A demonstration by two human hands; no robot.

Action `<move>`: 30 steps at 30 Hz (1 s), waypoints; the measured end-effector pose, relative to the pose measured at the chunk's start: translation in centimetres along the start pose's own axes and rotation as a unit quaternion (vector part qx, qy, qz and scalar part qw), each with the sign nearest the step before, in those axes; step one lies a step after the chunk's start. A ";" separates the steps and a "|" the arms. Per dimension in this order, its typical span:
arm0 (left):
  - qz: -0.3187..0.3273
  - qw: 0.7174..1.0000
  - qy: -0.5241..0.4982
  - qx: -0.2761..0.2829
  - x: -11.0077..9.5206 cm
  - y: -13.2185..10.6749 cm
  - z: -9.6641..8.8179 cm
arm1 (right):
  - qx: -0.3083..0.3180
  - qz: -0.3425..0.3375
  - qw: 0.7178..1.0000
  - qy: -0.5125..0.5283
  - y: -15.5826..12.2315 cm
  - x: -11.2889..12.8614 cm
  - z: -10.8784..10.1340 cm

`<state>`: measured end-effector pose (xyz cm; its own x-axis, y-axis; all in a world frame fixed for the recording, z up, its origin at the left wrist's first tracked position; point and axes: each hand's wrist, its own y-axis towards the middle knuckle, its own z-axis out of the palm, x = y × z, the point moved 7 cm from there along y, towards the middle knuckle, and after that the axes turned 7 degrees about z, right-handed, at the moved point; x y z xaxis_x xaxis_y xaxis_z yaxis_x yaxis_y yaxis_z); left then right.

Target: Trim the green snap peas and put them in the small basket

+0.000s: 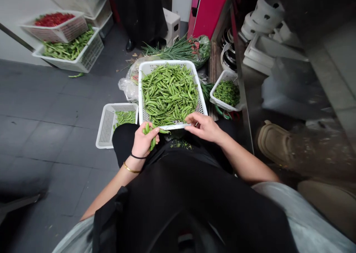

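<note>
While seen from above the lap: left hand [143, 142], fingers closed around a few green pea pods [147, 130]; right hand [203, 127], fingers loosely spread at the near rim of a white plastic basket [167, 64], a heap of pods [169, 93] nearly filling it; just beside, a shallower white basket [107, 125], only a thin patch of pods [125, 116] on its mostly bare floor

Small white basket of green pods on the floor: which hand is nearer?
Left. The left hand is just beside the small white basket; the right hand is farther, at the large basket's rim.
</note>
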<state>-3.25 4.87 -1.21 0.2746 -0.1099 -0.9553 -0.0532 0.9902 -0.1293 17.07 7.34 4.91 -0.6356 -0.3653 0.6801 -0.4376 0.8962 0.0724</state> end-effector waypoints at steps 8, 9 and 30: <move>0.028 0.998 0.043 0.038 -0.1 -1.1 1.7 | 0.117 -0.024 0.993 -0.007 1.7 1.8 6.1; 0.019 0.999 0.028 0.036 0.3 -1.2 1.7 | 0.096 -0.009 0.995 0.028 1.8 1.6 5.8; -0.052 0.994 -0.092 0.028 1.2 2.1 -0.9 | 0.200 -0.018 0.978 -0.059 -0.9 -2.6 2.5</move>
<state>-3.85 6.74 -2.90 0.4465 -0.2000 -0.8721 0.0373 0.9780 -0.2052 17.48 6.82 1.26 -0.6739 -0.4433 0.5911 -0.6603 0.7203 -0.2126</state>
